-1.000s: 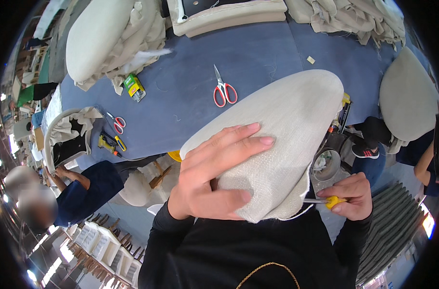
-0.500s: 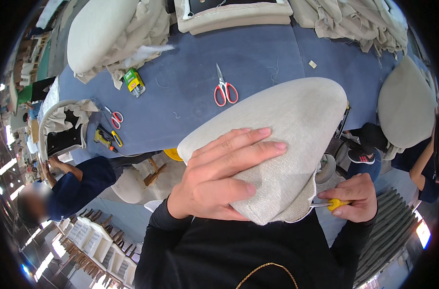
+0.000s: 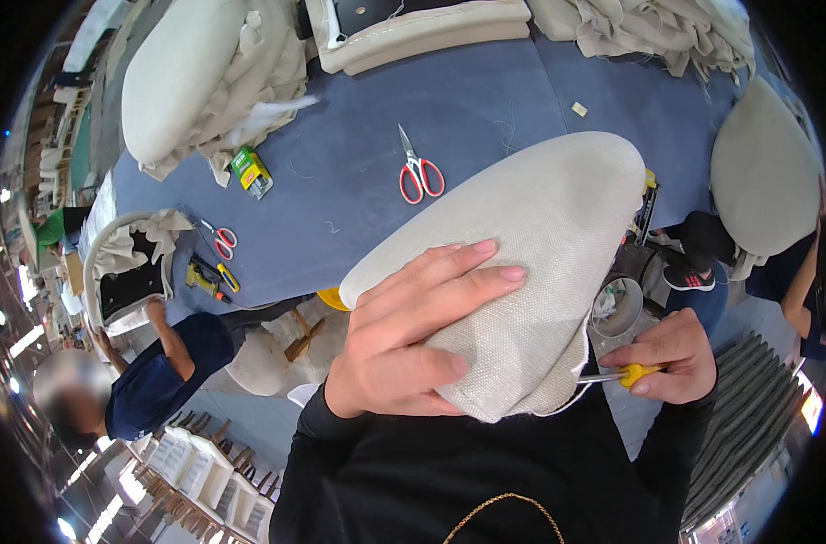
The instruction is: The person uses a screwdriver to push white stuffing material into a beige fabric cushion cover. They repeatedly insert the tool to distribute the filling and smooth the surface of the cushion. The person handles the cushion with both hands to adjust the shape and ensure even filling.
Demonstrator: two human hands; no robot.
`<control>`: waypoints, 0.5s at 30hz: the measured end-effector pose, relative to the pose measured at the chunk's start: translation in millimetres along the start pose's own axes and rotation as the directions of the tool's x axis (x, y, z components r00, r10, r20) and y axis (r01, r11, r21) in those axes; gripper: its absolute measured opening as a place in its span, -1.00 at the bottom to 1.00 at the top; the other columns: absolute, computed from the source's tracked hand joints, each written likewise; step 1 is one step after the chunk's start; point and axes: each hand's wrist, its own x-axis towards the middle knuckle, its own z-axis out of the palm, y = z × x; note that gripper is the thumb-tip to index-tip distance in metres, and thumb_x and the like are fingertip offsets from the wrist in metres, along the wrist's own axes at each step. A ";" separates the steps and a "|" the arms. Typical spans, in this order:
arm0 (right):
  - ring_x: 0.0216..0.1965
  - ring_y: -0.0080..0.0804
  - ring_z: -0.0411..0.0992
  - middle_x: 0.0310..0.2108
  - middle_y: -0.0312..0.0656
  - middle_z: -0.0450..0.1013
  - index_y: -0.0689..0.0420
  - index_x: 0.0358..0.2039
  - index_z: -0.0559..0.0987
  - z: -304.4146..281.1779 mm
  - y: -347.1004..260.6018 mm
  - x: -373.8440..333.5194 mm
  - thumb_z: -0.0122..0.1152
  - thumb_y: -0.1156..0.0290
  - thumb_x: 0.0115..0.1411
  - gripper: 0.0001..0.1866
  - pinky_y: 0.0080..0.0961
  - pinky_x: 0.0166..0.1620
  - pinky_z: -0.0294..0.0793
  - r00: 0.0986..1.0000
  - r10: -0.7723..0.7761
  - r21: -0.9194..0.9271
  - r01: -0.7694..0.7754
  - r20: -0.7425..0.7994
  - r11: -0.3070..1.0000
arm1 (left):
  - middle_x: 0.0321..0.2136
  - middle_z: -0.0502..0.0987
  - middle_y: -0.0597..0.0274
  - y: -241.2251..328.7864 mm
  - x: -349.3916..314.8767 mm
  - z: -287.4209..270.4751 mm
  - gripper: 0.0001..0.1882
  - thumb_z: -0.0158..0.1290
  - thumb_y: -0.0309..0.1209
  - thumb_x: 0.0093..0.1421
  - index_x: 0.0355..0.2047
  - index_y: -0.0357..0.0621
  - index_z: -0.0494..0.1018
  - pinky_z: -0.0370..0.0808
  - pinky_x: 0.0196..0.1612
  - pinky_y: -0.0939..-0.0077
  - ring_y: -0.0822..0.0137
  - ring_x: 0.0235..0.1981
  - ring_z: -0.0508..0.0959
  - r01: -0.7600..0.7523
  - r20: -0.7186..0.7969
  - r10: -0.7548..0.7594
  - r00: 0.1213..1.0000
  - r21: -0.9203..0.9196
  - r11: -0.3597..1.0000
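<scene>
A beige fabric-covered cushion (image 3: 558,199), broad and rounded, leans over the near table edge in front of my body. My left hand (image 3: 413,335) lies on its top face, fingers stretched out and pressing the cloth. At the cushion's lower right, my right hand (image 3: 680,354) is closed round a screwdriver (image 3: 637,374) with a yellow handle. Its metal shaft points left and reaches the loose fabric edge (image 3: 572,385); the tip is hidden there. Farther back, scissors (image 3: 420,174) with red-and-white handles lie on the blue-grey table (image 3: 359,118).
Stacked beige covers (image 3: 195,91) stand back left, beside a green-yellow box (image 3: 251,172). A co-worker (image 3: 173,363) handles a chair part (image 3: 132,281) at left, near second scissors (image 3: 223,240). Right of the cushion are a staple gun (image 3: 647,204) and a bucket (image 3: 618,306).
My right hand has drawn the screwdriver slightly away to the right, showing more shaft. My left hand stays on the cushion. The view has shifted a little, and the co-worker's arm has moved.
</scene>
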 end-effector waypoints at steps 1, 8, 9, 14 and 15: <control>-0.53 -0.46 0.66 -0.45 -0.10 0.69 0.32 0.06 0.74 -1.6 -3.2 0.2 0.48 0.30 0.30 -0.58 -0.62 -0.47 0.49 1.000 0.003 -0.009 -0.002 0.020 1.000 | 0.08 0.65 -0.31 2.6 -1.0 0.5 -0.51 0.44 -0.08 0.17 -0.30 -0.01 0.33 0.61 0.11 -0.11 -0.41 0.15 0.62 0.038 0.002 -0.038 0.999 -0.013 0.999; -0.52 -0.46 0.66 -0.43 -0.11 0.70 0.31 0.09 0.72 -7.7 -22.4 1.3 0.48 0.33 0.30 -0.58 -0.64 -0.47 0.47 0.999 0.012 -0.083 -0.008 0.048 0.996 | 0.10 0.66 -0.28 9.4 2.1 -4.1 -0.39 0.46 -0.02 0.16 -0.16 0.04 0.24 0.59 0.10 -0.11 -0.42 0.20 0.58 0.116 0.091 -0.112 0.989 -0.032 0.993; -0.53 -0.46 0.66 -0.44 -0.10 0.69 0.31 0.09 0.72 -8.4 -26.0 1.2 0.49 0.33 0.30 -0.58 -0.65 -0.48 0.46 0.998 0.033 -0.093 -0.028 0.056 0.995 | 0.10 0.66 -0.27 9.1 1.8 -4.3 -0.39 0.46 -0.01 0.15 -0.16 0.04 0.24 0.59 0.10 -0.11 -0.42 0.20 0.58 0.112 0.091 -0.109 0.990 -0.031 0.993; -0.54 -0.48 0.65 -0.45 -0.10 0.68 0.33 0.07 0.73 -9.1 -13.4 -3.6 0.49 0.31 0.30 -0.57 -0.66 -0.49 0.44 0.998 0.045 -0.017 -0.044 0.054 0.999 | 0.09 0.65 -0.30 8.8 -1.0 -0.2 -0.40 0.42 0.00 0.19 -0.15 0.04 0.24 0.60 0.09 -0.11 -0.43 0.17 0.60 0.095 0.055 -0.093 0.994 -0.035 0.995; -0.54 -0.49 0.64 -0.45 -0.10 0.68 0.33 0.07 0.73 -9.7 -7.6 -6.4 0.48 0.31 0.30 -0.57 -0.66 -0.49 0.44 0.998 0.038 0.011 -0.039 0.047 0.999 | 0.09 0.65 -0.30 8.7 -1.0 0.6 -0.42 0.42 0.00 0.20 -0.16 0.03 0.25 0.60 0.08 -0.11 -0.43 0.16 0.60 0.090 0.044 -0.088 0.995 -0.037 0.995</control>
